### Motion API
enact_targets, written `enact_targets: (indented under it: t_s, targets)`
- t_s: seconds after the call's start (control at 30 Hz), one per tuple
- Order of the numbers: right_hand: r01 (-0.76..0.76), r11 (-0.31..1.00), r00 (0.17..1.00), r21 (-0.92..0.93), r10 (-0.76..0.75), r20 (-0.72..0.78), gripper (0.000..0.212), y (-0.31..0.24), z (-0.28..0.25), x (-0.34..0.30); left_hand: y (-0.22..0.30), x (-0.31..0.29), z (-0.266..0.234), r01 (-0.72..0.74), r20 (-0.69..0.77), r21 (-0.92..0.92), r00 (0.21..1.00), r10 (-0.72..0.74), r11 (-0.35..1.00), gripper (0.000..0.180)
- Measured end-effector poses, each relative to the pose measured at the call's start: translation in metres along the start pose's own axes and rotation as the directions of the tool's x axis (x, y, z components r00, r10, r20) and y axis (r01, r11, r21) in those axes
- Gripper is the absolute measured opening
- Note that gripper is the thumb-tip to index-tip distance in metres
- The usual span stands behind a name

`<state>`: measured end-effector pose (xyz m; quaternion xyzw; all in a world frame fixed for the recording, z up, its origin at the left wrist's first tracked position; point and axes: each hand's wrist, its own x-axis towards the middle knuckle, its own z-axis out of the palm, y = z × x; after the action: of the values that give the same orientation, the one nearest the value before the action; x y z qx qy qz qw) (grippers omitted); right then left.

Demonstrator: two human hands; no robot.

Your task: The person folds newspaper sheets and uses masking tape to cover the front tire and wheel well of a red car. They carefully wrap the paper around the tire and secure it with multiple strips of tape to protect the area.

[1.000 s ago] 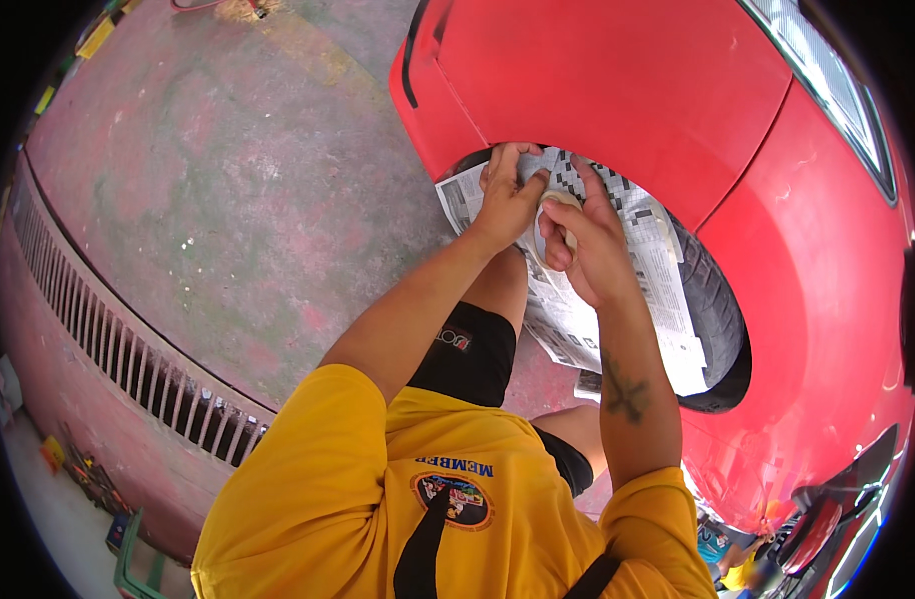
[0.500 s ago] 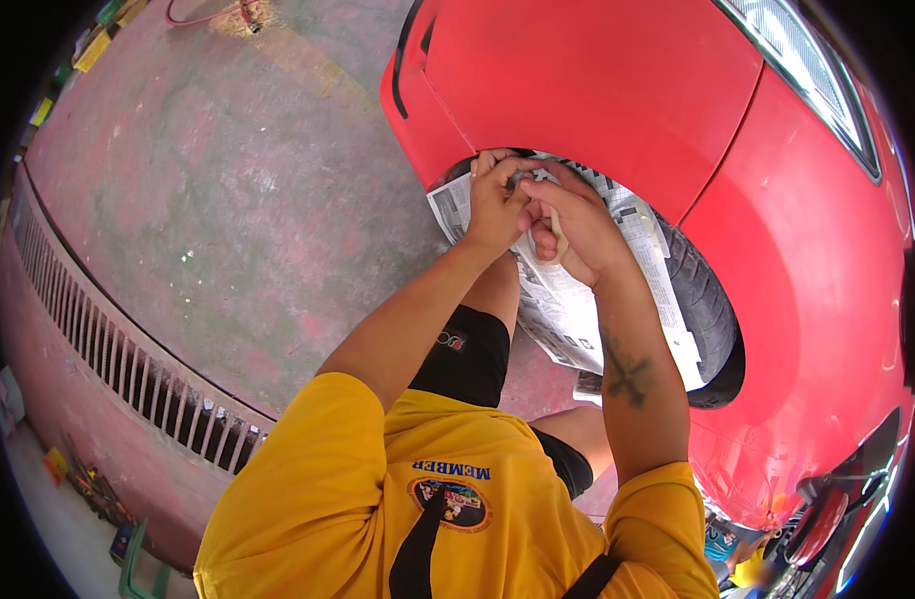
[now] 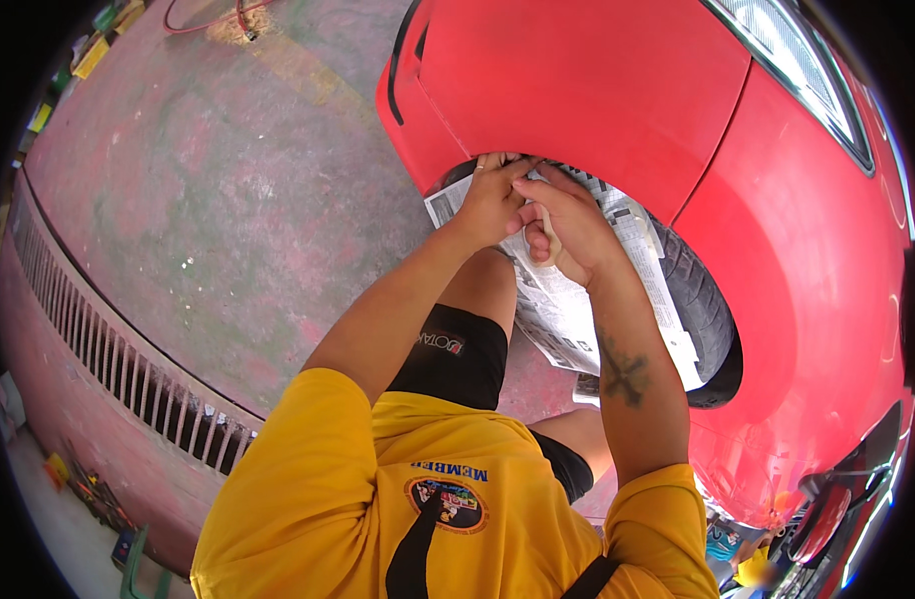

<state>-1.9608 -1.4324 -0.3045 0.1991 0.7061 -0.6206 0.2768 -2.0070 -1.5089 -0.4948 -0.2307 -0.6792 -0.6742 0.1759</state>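
1. The person's left hand (image 3: 492, 205) is up at the lower edge of the glossy red car body panel (image 3: 577, 90), where the rounded wheel arch begins. Its fingers are bent and partly spread, with the tips at the arch edge; whether they pinch anything cannot be told.
2. The person's right hand (image 3: 577, 230) is just beside it, half closed. Its lower fingers curl around a ring-shaped roll of cream-coloured tape (image 3: 550, 240), while the thumb and forefinger reach toward the left hand. The two hands overlap in view, so whether they touch is unclear.
3. The roll of tape is in front of the arch, partly hidden by the right hand's fingers and palm.
4. Printed white-and-grey newspaper sheets (image 3: 557, 299) hang below the arch edge, behind both hands, and cover part of the black treaded rubber tyre (image 3: 692, 290). The tyre's right-hand part shows bare beside the paper.
5. The person wears a yellow short-sleeved shirt (image 3: 298, 479) and black shorts (image 3: 448, 359); one bare knee is close to the newspaper.
6. The worn, pink-and-grey stained floor (image 3: 248, 210) spreads to the left, with a long slatted grate (image 3: 118, 344) near the rim and a thin red hose (image 3: 203, 28) at the top.
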Motion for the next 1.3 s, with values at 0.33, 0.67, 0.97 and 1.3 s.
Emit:
enact_targets:
  t_s: [0.33,0.67,0.97,1.3]
  targets:
    - [0.08,0.996,0.997,0.026,-0.081,0.014,0.089,0.032,0.024,-0.073,0.017,0.006,0.0,0.183,0.062,0.25,0.977,-0.204,0.951,0.042]
    - [-0.009,0.973,0.98,0.232,0.054,-0.19,0.087,0.159,-0.029,-0.17,0.045,0.005,0.005,0.071,0.001,0.134,0.997,-0.071,0.988,0.047]
    - [0.0,0.955,0.977,0.298,0.063,-0.204,0.085,0.231,-0.03,-0.173,0.049,0.004,-0.019,-0.099,0.164,0.242,0.985,0.06,0.965,0.048]
    - [-0.091,0.59,0.92,-0.802,-0.259,-0.295,0.092,0.284,-0.065,-0.183,0.072,-0.016,-0.004,0.156,0.047,0.121,0.986,-0.162,0.98,0.044]
